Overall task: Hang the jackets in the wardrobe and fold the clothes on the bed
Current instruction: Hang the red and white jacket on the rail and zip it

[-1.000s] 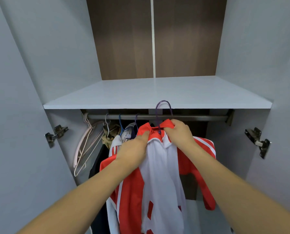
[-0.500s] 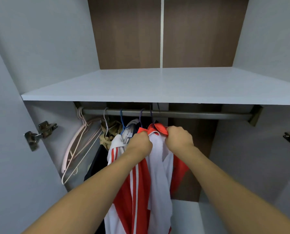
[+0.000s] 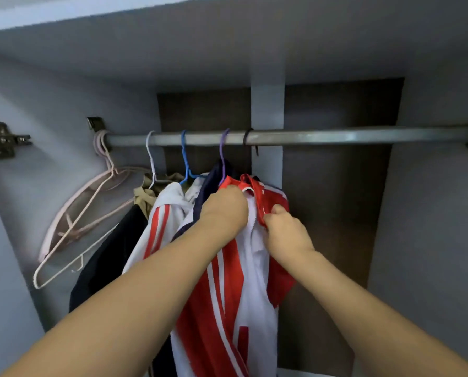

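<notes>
We are holding the red-and-white jacket (image 3: 235, 295) at its collar with both hands, and it is now hanging from the wardrobe rail (image 3: 336, 136). Our left hand (image 3: 224, 210) is gripping the red collar on the left side of the zip, fingers curled into the cloth. Our right hand (image 3: 286, 231) is pinching the red collar edge on the right side, thumb and fingers closed on the fabric.

Compared with a second ago, the purple hanger (image 3: 223, 151) is no longer raised in front of the shelf edge: its hook is sitting over the rail, between the blue hanger (image 3: 185, 159) and a dark hook (image 3: 248, 140) just to its right. Which of those two hooks is carrying our jacket we cannot tell, since the collar is hiding the join.

Our view is also differing from before: we are looking lower and closer in, so the shelf (image 3: 64, 12) is showing mostly its underside and the rail is crossing the middle of the frame. The jacket is hanging narrower than it was, its right sleeve drooping beside our right wrist.

To the left, a second red-striped white jacket (image 3: 162, 213), a dark garment (image 3: 110, 257) and a tan garment (image 3: 143, 197) are hanging on the rail. Bare pink hangers (image 3: 72, 227) are bunching at the rail's left end.
</notes>
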The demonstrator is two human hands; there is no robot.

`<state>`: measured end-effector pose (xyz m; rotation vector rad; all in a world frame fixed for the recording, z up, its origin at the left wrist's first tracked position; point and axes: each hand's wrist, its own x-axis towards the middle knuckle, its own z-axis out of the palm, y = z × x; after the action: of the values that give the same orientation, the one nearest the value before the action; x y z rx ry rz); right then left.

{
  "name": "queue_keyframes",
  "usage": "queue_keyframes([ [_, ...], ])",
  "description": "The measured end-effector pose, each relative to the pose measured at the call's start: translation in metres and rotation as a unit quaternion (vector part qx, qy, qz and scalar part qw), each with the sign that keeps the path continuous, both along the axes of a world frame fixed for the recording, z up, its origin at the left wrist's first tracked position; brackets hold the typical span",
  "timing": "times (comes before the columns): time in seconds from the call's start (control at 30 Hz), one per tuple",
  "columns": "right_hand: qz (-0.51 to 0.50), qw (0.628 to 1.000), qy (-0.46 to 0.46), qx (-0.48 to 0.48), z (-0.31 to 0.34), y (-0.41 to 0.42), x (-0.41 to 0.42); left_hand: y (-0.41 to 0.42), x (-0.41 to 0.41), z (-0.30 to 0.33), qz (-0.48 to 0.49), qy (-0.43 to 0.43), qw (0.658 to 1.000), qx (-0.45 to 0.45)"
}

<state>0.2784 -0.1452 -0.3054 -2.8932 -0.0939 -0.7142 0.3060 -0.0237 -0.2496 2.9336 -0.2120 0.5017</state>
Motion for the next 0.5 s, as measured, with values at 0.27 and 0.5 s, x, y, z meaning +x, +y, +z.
queue_keyframes([
  [0.27,0.091,0.911,-0.318,0.246,-0.075,-0.004,0.031,0.013,0.004,-0.066,0.03,-0.367,0.909,0.198],
  [0.5,0.124,0.803,-0.34,0.474,-0.117,-0.002,0.043,0.023,0.01,-0.149,-0.074,-0.47,0.839,0.265],
])
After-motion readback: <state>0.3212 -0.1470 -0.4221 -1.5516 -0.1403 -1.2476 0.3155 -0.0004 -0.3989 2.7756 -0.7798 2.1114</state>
